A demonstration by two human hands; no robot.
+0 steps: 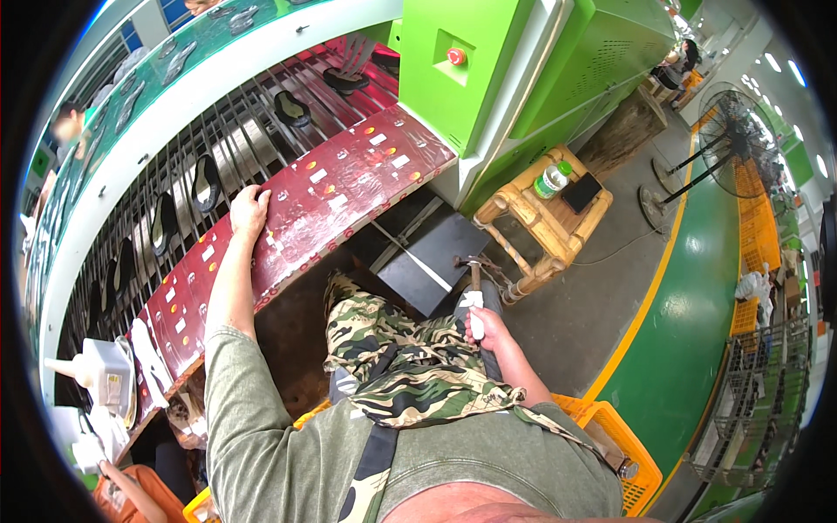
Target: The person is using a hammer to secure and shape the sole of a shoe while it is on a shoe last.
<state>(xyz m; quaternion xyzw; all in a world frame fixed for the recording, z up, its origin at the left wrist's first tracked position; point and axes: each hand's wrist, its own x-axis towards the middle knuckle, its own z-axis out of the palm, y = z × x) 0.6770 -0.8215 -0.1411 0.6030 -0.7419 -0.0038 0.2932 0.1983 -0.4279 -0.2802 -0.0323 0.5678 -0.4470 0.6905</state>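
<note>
My left hand (250,210) rests on the far edge of a red patterned board (301,209), fingers lying over the edge and holding nothing. Beyond it runs a conveyor of metal rods (240,144). A dark shoe with a pale insole (206,183) lies on the rods just left of that hand, and another dark shoe (164,223) is nearer to me. Farther along are one more shoe (292,109) and a dark one (346,81) in reddish light. Low by my thigh, my right hand (493,330) is closed round the white-wrapped handle of a hammer (474,277), head pointing away.
A green machine housing (471,96) with a red button (456,57) stands ahead. To the right are a bamboo stool (545,218) holding a bottle (552,179) and phone (581,193), and a fan (732,144). A black box (429,261) sits under the board. A co-worker's orange sleeve (135,495) shows lower left.
</note>
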